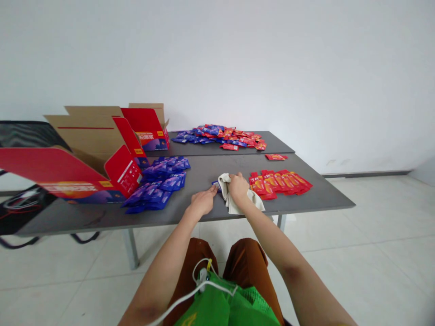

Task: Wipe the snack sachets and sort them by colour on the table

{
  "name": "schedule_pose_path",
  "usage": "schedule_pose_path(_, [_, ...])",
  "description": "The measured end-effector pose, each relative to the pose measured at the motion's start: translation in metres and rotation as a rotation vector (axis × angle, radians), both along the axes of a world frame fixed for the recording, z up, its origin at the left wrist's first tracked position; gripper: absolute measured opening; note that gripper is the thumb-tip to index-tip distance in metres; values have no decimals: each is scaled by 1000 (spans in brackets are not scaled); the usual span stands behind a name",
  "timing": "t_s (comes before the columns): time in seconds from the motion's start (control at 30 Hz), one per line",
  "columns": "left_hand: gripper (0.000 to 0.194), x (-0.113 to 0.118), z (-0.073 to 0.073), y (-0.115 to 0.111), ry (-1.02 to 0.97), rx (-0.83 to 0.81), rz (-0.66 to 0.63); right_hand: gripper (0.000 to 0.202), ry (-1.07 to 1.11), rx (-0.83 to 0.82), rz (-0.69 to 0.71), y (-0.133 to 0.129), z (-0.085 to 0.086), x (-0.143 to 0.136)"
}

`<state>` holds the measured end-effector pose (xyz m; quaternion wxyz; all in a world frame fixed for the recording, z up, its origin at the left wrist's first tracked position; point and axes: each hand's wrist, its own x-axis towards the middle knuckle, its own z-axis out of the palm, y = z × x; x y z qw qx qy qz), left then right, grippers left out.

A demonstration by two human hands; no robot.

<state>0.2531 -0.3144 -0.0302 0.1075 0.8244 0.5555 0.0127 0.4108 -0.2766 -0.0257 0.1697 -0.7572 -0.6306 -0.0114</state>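
Note:
On the grey table, my right hand [239, 185] is closed round a cream cloth [254, 201], which lies over part of a blue packet [219, 188]. The fingertips of my left hand [203, 200] press on the packet's left end. Several red packets [288, 182] lie overlapping in a row just right of the cloth. To the left of my left hand, several blue packets [156, 192] are laid in overlapping rows.
Open red boxes [127, 174] stand at the table's left side. A mixed pile of red and blue packets [220, 135] lies at the back, and a lone red packet [276, 157] at the right. The table's front edge [176, 222] is near my knees.

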Motion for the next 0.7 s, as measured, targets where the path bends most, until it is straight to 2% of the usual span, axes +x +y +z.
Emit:
schedule_pose_path(0.07, [70, -4, -5, 1, -44, -9, -4, 37, -8, -18, -26, -2, 5, 4])
schedule_pose_path(0.13, [66, -5, -11, 1, -136, 15, 13, 35, 1, -38, 21, -5, 8, 1])
schedule_pose_path(0.23, [43, -2, -16, -3, -298, 26, 93, 32, -6, -64, 166, -12, 4, -16])
schedule_pose_path(0.3, [32, 1, -18, -6, -376, 0, 168, 32, -33, -59, 214, -17, -1, -27])
schedule_pose_path(0.37, [31, 2, -18, -7, -476, -19, 216, 34, -49, -46, 179, -18, -3, -30])
schedule_pose_path(0.43, [38, 1, -17, -5, -585, -31, 222, 36, -34, -53, 84, -17, 0, -23])
schedule_pose_path(0.53, [35, -3, -8, 3, -574, 2, 266, 36, 27, -44, -38, -14, 17, -2])
schedule_pose_path(0.6, [30, 0, 0, 9, -475, 145, 326, 34, 73, -12, -62, -15, 32, 15])
schedule_pose_path(0.63, [32, 3, 4, 11, -436, 236, 323, 35, 97, 8, -55, -18, 40, 22])
schedule_pose_path(0.7, [51, 15, 9, 15, -388, 374, 222, 36, 137, 48, -16, -24, 55, 33])
